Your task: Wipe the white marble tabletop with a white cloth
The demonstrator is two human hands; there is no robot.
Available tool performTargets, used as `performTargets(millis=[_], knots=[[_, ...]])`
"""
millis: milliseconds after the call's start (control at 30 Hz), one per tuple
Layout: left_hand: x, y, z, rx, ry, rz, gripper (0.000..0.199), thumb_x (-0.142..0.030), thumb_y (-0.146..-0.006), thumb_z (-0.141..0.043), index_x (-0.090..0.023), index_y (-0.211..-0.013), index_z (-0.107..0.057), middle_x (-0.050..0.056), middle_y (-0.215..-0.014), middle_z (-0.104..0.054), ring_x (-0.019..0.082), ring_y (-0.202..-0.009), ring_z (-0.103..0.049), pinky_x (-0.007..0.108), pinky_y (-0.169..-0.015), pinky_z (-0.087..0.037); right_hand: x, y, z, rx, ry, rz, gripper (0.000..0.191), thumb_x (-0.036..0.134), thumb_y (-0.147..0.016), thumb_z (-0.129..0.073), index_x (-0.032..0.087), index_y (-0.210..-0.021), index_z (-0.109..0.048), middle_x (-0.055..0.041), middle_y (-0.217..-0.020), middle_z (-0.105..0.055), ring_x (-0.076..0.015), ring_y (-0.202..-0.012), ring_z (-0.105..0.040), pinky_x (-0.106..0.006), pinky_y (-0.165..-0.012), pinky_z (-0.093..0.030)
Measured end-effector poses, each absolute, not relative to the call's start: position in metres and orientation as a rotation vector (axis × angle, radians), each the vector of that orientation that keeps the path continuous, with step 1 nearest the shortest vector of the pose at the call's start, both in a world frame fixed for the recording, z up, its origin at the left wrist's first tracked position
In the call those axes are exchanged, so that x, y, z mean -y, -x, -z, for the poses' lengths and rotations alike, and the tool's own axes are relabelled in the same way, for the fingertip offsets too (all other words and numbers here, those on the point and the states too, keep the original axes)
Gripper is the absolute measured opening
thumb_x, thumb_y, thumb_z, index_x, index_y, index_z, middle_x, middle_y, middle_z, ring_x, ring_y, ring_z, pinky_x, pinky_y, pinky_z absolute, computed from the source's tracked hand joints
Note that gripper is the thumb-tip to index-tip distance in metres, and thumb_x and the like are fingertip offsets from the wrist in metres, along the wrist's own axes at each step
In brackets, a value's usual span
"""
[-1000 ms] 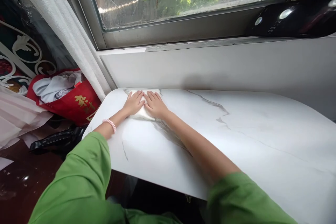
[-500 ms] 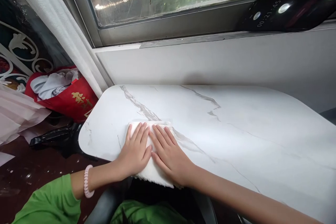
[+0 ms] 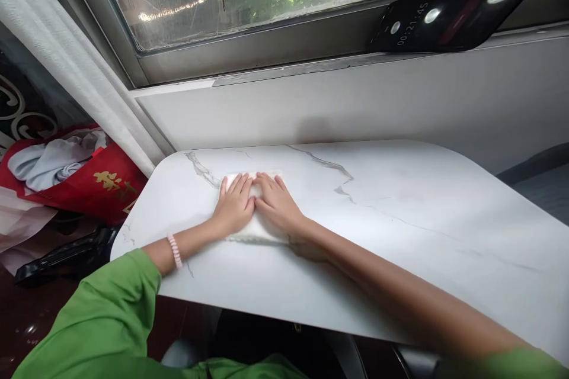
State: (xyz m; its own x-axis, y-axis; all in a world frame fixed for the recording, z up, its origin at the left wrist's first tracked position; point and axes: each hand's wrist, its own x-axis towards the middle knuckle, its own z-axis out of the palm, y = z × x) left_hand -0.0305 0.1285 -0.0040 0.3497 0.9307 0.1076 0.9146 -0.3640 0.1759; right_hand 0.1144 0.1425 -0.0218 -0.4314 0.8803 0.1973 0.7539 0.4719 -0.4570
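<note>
A folded white cloth (image 3: 260,228) lies flat on a white marble-patterned table (image 3: 400,207). My left hand (image 3: 234,204) presses on the cloth's left part, fingers stretched forward and slightly spread. Beside it, my right hand (image 3: 278,202) lies on the right part of the cloth, fingers also stretched out. The two thumbs nearly meet over the middle. Both palms hide much of the cloth. A pink coil band (image 3: 175,251) circles my left wrist.
Behind the table run a white wall (image 3: 249,115) and a window frame (image 3: 267,41). A phone (image 3: 448,21) showing a timer leans at the window. At left are a white curtain (image 3: 75,59), a red bag (image 3: 118,180) holding cloth and a black chair part (image 3: 66,253). A grey chair (image 3: 542,183) stands right.
Both hands have slid the cloth forward, away from the table's near edge and toward the wall. The camera view has shifted a little to the right.
</note>
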Motion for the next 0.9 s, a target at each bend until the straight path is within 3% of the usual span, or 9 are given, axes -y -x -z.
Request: performTargets(millis=[400,900], knots=[[-0.264,0.014,0.009,-1.774,-2.489,-0.483,0.043,-0.017,-0.095,-0.024,-0.02,-0.131,-0.048,0.006,-0.144,-0.047,0.016,-0.136,-0.036,0.046,-0.117,-0.016,-0.268,-0.115,0.028,2.17,1.463,-0.214,0.044,0.022,-0.089,-0.03,0.01,-0.127,-0.048,-0.0147,-0.141,-0.049,-0.0234,-0.134,-0.037,-0.043,-0.114,-0.019],[-0.21,0.007,0.013,-1.866,-2.479,-0.477,0.044,-0.021,-0.095,-0.027,-0.016,-0.135,-0.046,0.009,-0.147,-0.043,0.02,-0.138,-0.034,0.047,-0.118,-0.015,-0.219,-0.124,0.021,2.321,1.462,-0.182,0.049,0.021,-0.09,-0.028,0.008,-0.135,-0.045,-0.0129,-0.148,-0.041,-0.0221,-0.139,-0.031,-0.042,-0.115,-0.018]])
